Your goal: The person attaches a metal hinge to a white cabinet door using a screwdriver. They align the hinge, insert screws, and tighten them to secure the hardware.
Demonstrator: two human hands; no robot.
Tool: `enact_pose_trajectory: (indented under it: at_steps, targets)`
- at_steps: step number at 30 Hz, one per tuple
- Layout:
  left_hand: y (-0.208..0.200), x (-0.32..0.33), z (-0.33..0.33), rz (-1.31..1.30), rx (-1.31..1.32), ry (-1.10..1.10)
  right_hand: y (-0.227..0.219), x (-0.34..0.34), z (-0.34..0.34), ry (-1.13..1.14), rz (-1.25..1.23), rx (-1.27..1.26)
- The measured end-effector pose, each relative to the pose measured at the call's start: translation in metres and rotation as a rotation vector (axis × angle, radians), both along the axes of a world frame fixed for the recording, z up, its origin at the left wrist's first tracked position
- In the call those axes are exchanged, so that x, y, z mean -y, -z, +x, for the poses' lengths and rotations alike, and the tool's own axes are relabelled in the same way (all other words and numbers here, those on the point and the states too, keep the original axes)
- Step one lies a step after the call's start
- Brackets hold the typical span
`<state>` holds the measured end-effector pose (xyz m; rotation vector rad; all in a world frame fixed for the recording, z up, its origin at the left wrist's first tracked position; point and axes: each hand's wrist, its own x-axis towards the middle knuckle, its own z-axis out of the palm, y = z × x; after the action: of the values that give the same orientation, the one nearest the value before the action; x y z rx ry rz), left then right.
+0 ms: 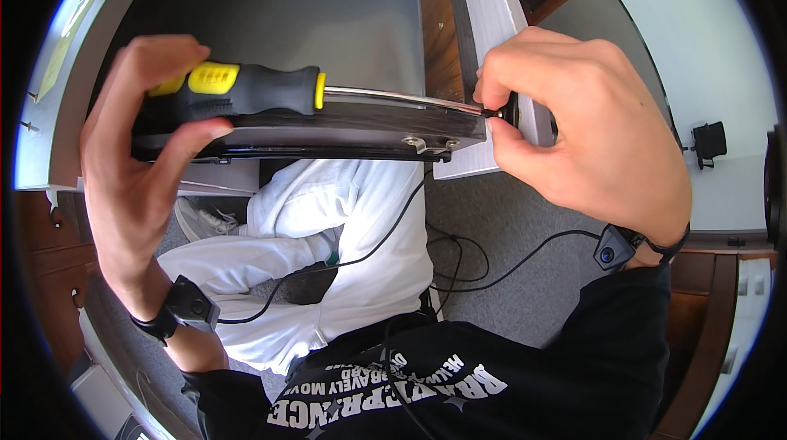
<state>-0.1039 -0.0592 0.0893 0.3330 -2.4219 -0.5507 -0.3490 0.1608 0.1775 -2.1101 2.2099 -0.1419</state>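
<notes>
My left hand [135,112] is wrapped round the handle end of a yellow-and-black screwdriver [270,90], with the thumb below and a finger above. Its bright shaft points right across the near wooden edge of an open drawer [344,124]. At the pale panel [537,124] on the drawer's right, my right hand [594,116] pinches with thumb and forefinger around a small dark fitting [510,110] at the screwdriver's tip. A brassy glint shows there, but the fingers partly hide the fitting, and I cannot tell whether it is a screw.
A black slide rail [320,153] and a small metal bracket [430,145] sit along the drawer's near side. Black cables [459,260] run from the wrist cameras over my white trousers [369,219] and the grey carpet. Brown wooden furniture [49,268] stands at left.
</notes>
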Motion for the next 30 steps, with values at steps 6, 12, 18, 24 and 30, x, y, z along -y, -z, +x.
enact_pose_trajectory:
  at_steps: [6,12,18,24,30]
  targets:
    - [0.004,0.0,-0.003,-0.058,-0.061,0.019,0.003,-0.002,0.001,-0.009,-0.028,0.006]
    - [0.01,0.003,-0.004,-0.124,-0.133,0.079,0.003,-0.002,0.001,0.009,-0.01,-0.005]
    - [0.011,0.003,-0.008,-0.092,-0.242,0.139,0.001,0.0,0.002,0.019,-0.002,0.005]
    - [0.007,0.012,0.001,-0.198,-0.098,0.156,-0.002,0.001,0.002,0.02,0.019,0.011]
    - [0.004,0.018,0.0,-0.401,-0.107,0.153,-0.003,0.001,0.001,0.019,0.036,0.001]
